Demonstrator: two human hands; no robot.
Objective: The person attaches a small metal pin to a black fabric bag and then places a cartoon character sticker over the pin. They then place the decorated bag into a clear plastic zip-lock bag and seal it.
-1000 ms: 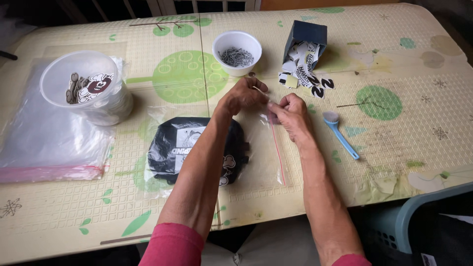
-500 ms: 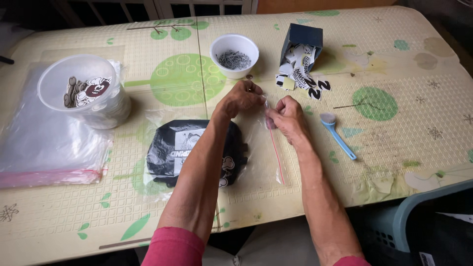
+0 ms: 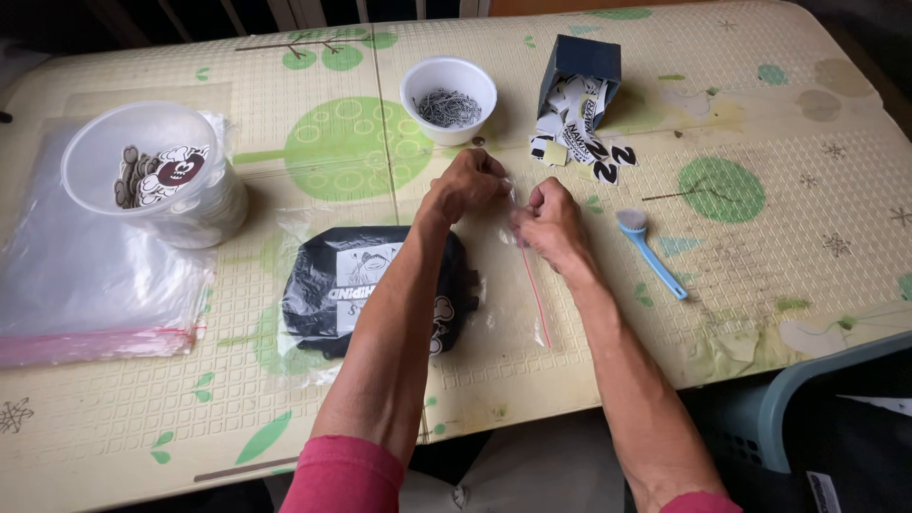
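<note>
Both hands sit a touch closer together vs. the earlier frame, with the bag mouth now gathered between them; nothing else on the table has shifted that I can see. Left hand (image 3: 467, 183) is curled shut, fingertips pinching the top edge of the clear zip bag (image 3: 494, 285); right hand (image 3: 549, 220) is likewise closed, pinching the same edge beside the red zip strip (image 3: 535, 290). Whether either hand also holds some small item, I cannot tell. Bag lies flat on the mat, centre-front, w/ the black printed garment (image 3: 380, 285) folded inside, partly under my left forearm. To do this step well, I judge: keep both pinches on opposite lips of the opening, pull evenly, avoid creasing the film. Nearby: white bowl of small metal bits (image 3: 448, 98) just beyond the hands, dark box of printed tags (image 3: 578, 95), blue brush (image 3: 651, 249) to the right, tub of stickers (image 3: 157, 171) and stack of spare bags (image 3: 85, 285) well to the left.
</note>
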